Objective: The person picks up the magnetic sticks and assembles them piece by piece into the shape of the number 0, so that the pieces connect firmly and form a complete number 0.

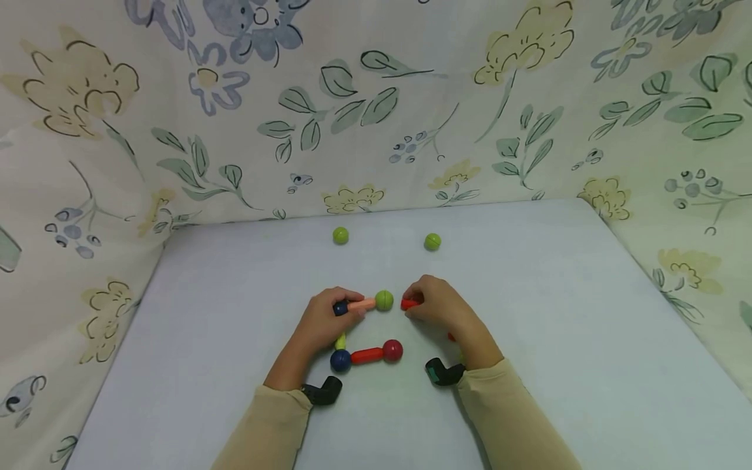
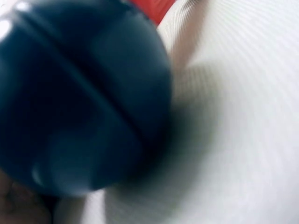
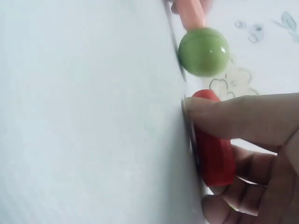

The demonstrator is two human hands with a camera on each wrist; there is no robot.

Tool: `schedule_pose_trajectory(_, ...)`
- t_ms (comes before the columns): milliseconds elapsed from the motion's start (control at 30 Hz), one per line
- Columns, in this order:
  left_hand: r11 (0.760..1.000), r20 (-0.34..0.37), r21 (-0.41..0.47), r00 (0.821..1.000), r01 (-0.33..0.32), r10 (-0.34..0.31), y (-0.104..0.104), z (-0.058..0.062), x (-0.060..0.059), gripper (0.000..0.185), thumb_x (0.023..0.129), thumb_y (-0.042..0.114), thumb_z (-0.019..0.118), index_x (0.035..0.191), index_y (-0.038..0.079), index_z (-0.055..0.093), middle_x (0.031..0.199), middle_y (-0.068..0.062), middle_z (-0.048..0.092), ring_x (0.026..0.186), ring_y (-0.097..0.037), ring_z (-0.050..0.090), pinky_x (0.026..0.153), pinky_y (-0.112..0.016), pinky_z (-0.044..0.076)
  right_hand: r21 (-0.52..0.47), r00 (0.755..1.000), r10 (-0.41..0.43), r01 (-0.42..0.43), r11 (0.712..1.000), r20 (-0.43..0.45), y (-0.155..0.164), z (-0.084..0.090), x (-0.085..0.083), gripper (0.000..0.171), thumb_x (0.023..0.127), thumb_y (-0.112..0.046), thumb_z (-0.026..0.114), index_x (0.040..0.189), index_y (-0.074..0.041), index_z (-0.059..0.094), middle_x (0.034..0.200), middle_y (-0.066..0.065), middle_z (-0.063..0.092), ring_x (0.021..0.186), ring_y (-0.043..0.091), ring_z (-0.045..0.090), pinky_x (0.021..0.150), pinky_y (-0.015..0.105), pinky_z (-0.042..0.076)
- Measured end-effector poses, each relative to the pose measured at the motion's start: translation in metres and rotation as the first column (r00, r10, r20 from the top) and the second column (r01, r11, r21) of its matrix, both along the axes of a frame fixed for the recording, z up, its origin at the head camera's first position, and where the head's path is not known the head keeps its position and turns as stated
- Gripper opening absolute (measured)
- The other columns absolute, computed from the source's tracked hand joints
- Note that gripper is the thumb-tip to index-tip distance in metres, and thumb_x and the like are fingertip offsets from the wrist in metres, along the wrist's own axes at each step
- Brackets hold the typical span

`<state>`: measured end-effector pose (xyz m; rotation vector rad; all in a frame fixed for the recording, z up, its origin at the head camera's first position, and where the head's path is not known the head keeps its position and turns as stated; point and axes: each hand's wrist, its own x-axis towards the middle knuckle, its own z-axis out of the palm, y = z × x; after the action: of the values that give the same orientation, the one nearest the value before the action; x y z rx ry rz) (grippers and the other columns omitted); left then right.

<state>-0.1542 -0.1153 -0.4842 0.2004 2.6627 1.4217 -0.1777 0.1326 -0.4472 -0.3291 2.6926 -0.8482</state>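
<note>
My left hand [image 1: 329, 313] holds a dark blue ball [image 1: 340, 308] joined to a peach stick [image 1: 361, 304], which ends in a green ball [image 1: 384, 300]. My right hand [image 1: 431, 305] pinches a red stick [image 1: 408, 304] just right of that green ball [image 3: 204, 51], a small gap apart. In the right wrist view the red stick [image 3: 215, 149] lies under my fingers. Below the left hand, a yellow-green stick [image 1: 340, 341] runs down to another blue ball [image 1: 340, 360], joined by a red stick [image 1: 367, 355] to a dark red ball [image 1: 392, 350]. The left wrist view is filled by a blurred blue ball [image 2: 79, 98].
Two loose green balls [image 1: 341, 235] [image 1: 432, 241] lie farther back on the pale table [image 1: 558, 313]. Floral cloth [image 1: 376, 111] walls the table at the back and both sides. Black wrist camera mounts [image 1: 324, 390] [image 1: 443, 373] sit near my sleeves.
</note>
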Motion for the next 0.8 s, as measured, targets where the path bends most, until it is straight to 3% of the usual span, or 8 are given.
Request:
schedule_pose_trajectory(300, 1.0, -0.015, -0.02, 1.0, 0.016, -0.016, 0.0, -0.002, -0.001, 0.018, 0.085, 0.033, 0.076, 0.103, 0.029, 0.074, 0.107, 0.01, 0.068, 0.104, -0.014, 0.058, 0.092, -0.04, 0.047, -0.043, 0.998, 0.047, -0.049, 0.998, -0.047, -0.007, -0.002, 0.001, 0.025, 0.087, -0.014, 0.074, 0.112, -0.013, 0.073, 0.103, 0.001, 0.062, 0.096, 0.019, 0.055, 0.091, 0.038, 0.05)
schedule_pose_trajectory(800, 0.999, -0.02, -0.025, 0.999, 0.024, -0.024, -0.001, -0.002, -0.001, 0.022, 0.085, 0.032, 0.076, 0.105, 0.026, 0.074, 0.108, 0.009, 0.068, 0.105, -0.015, 0.058, 0.092, -0.041, 0.047, -0.023, 0.987, 0.091, -0.095, 0.995, -0.133, -0.014, -0.007, 0.002, 0.027, 0.088, -0.011, 0.073, 0.115, -0.016, 0.072, 0.105, 0.002, 0.065, 0.096, 0.018, 0.056, 0.091, 0.038, 0.051)
